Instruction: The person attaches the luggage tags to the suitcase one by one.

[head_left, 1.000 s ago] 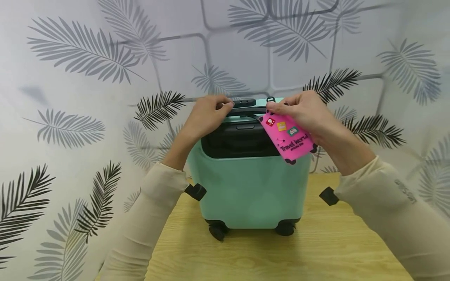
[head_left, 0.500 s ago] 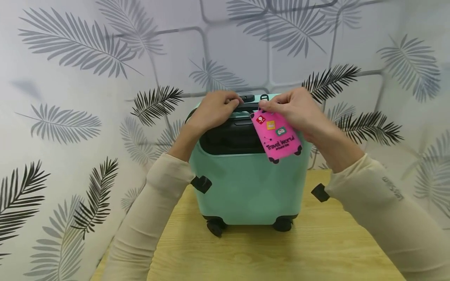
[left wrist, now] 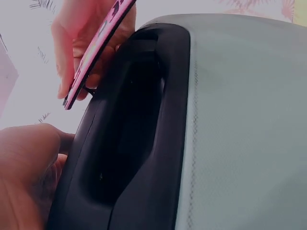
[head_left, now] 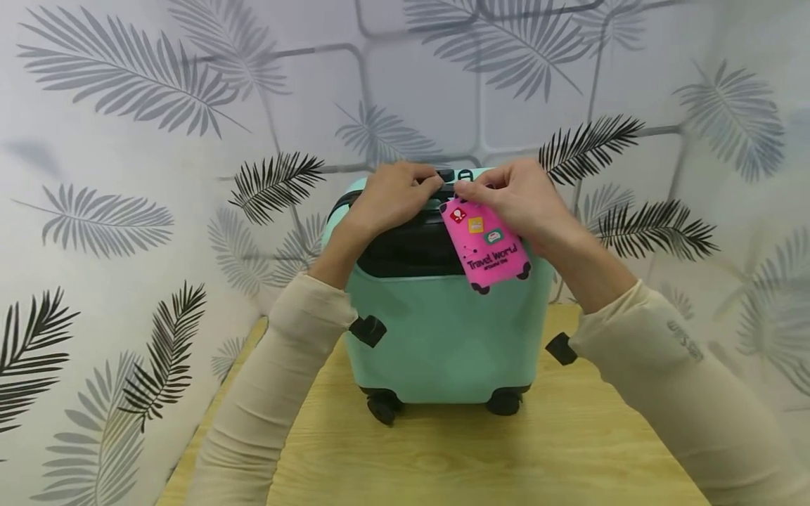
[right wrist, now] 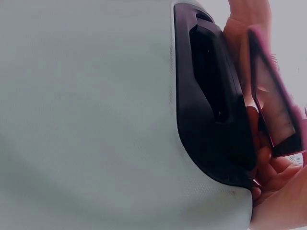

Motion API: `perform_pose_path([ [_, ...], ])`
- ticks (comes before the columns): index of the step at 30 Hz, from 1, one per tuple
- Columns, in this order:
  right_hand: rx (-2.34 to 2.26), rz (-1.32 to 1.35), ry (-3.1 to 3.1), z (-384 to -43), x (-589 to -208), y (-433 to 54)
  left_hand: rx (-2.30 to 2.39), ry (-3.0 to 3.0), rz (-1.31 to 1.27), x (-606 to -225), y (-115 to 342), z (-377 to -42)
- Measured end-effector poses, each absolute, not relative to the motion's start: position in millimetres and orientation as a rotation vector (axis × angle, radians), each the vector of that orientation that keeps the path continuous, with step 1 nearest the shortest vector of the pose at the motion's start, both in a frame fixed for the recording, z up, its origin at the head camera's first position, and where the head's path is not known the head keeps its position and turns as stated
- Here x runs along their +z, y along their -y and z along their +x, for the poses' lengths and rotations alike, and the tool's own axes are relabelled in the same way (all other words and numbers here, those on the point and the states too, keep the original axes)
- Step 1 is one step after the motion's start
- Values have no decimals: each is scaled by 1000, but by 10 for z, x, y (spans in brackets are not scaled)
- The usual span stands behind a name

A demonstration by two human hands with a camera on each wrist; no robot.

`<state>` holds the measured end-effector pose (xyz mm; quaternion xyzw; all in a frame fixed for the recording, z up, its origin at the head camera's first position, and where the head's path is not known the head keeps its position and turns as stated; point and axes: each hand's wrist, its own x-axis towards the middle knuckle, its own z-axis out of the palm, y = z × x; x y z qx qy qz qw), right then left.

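Note:
A mint-green suitcase stands upright, with a black recessed panel and a black carry handle at its top edge. My right hand pinches the upper end of a pink luggage tag printed "Travel World". A small black buckle sticks up just beyond the right fingertips. My left hand is at the handle, thumb and forefinger together on the tag's thin black strap, largely hidden by the fingers. In the left wrist view, the tag hangs edge-on beside the black panel.
The suitcase's black wheels rest on a yellow wood-grain tabletop. Close behind stands a pale wall with a grey and black leaf pattern. Small black cameras are worn at both wrists.
My left hand has slid right along the handle, and my right hand has brought the luggage tag left, so both hands are closer together. The suitcase sits slightly further left in view.

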<state>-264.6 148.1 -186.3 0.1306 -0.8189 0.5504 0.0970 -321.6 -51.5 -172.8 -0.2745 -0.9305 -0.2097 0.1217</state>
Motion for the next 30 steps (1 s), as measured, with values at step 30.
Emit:
perform_pose_path([
  [30, 1568, 457, 2435, -2684, -1922, -1398, -711, 2633, -721, -1808, 423, -3133],
])
